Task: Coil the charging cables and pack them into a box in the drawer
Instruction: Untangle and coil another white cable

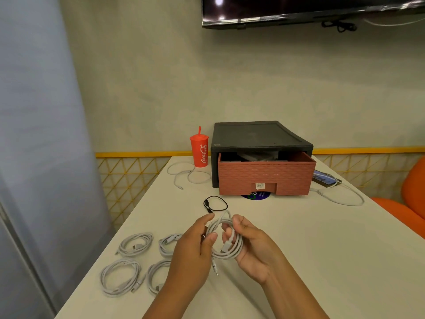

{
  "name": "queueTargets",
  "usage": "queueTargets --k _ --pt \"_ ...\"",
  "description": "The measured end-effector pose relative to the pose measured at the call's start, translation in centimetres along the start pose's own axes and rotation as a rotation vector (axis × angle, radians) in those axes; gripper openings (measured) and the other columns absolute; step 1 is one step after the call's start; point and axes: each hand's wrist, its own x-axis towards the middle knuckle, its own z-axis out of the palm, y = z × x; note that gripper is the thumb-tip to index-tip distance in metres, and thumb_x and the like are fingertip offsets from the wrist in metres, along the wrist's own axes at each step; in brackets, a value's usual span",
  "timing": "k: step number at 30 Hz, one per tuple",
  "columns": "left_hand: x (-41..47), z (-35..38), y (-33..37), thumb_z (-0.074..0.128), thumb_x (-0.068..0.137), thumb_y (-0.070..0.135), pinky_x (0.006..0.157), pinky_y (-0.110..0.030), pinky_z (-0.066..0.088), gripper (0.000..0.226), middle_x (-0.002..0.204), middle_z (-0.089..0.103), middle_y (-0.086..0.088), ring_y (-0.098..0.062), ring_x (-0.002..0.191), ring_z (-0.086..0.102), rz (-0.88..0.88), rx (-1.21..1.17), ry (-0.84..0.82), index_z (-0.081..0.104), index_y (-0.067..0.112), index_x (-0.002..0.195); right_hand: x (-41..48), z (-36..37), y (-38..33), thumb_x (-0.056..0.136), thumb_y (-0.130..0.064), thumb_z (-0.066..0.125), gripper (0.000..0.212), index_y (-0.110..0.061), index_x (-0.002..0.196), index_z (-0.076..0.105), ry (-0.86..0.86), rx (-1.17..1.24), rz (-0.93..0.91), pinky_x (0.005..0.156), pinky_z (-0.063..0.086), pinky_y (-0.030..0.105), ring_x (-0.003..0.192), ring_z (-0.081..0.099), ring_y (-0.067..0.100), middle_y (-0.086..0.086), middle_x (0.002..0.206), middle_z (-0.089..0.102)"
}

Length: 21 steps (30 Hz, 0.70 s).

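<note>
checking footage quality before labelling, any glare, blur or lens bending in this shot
Head view: bright glare spots on the wall screen; the wide lens bows the table edges; the far left is smeared and soft; lighting is even, shadows faint; the white cable, left hand and right hand in the middle are fairly sharp.

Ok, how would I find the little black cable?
Find the brick-patterned drawer sticking out of the black cabinet on the white table. Just in front of it lies a small loop, the black cable. It's the only dark one; the other cables are white.
</note>
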Motion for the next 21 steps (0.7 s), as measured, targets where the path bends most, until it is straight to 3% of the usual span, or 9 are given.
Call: queueTargets --k 4,8,10,14,17,21 --pt "0.16 0.77 -0.01 0.036 0.09 0.03 0.074 -0.009 0.038 0.036 0.098 0.063 0.011 -0.01 0.091 0.058 0.08 0.175 0.076 0.062 0.02 0.113 0.06 0.28 -0.26 0.067 -0.002 0.061 0.012 -0.007 0.071 0.051 -0.016 -0.116 0.024 0.057 0.056 0.024 0.036 0.048 0.008 0.008 0.062 0.053" --pt "0.24 0.92 0.22 0.036 0.088 0.026 0.062 -0.021 0.039 0.031 0.078 0.062 0.002 -0.019 0.068 0.057 0.196 0.371 0.178 0.064 0.012 0.093 0.24 0.41 -0.44 0.076 0.02 0.051 0.033 -0.012 0.074 0.045 0.0 -0.269 -0.036 0.061 0.047 0.027 0.037 0.038 0.009 0.003 0.047 0.044" --pt "0.27 0.86 0.35 0.037 0.088 0.024 0.061 -0.023 0.04 0.029 0.075 0.059 0.001 -0.02 0.065 0.054 0.227 0.41 0.214 0.063 0.012 0.091 0.23 0.52 -0.64 0.075 0.025 0.046 0.037 -0.012 0.074 0.046 0.033 -0.413 -0.108 0.057 0.039 0.028 0.046 0.041 0.014 0.005 0.055 0.042" --pt "0.39 0.69 0.15 0.04 0.088 0.028 0.056 -0.019 0.036 0.029 0.073 0.056 0.002 -0.019 0.065 0.052 0.186 0.37 0.203 0.064 0.012 0.086 0.45 0.38 -0.58 0.075 0.006 0.06 0.029 -0.02 0.073 0.048 0.244 -1.105 -0.425 0.051 0.038 0.016 0.06 0.048 0.013 0.0 0.081 0.051" --pt "0.7 0.35 -0.2 0.049 0.086 0.023 0.06 -0.011 0.031 0.019 0.073 0.051 0.007 -0.016 0.067 0.049 0.129 0.315 0.207 0.065 0.013 0.084 0.42 0.05 -0.51 0.073 -0.01 0.072 0.028 -0.024 0.069 0.048 0.304 -1.348 -0.6 0.054 0.042 0.01 0.07 0.056 0.005 -0.009 0.088 0.049" --pt "0.85 0.2 -0.58 0.054 0.083 0.023 0.062 -0.01 0.03 0.013 0.072 0.049 0.012 -0.014 0.066 0.047 0.148 0.33 0.221 0.063 0.015 0.079 0.15 0.2 -0.87 0.08 -0.032 0.066 0.032 -0.02 0.061 0.043 0.399 -1.697 -0.559 0.053 0.037 0.023 0.062 0.049 0.015 -0.005 0.065 0.052"
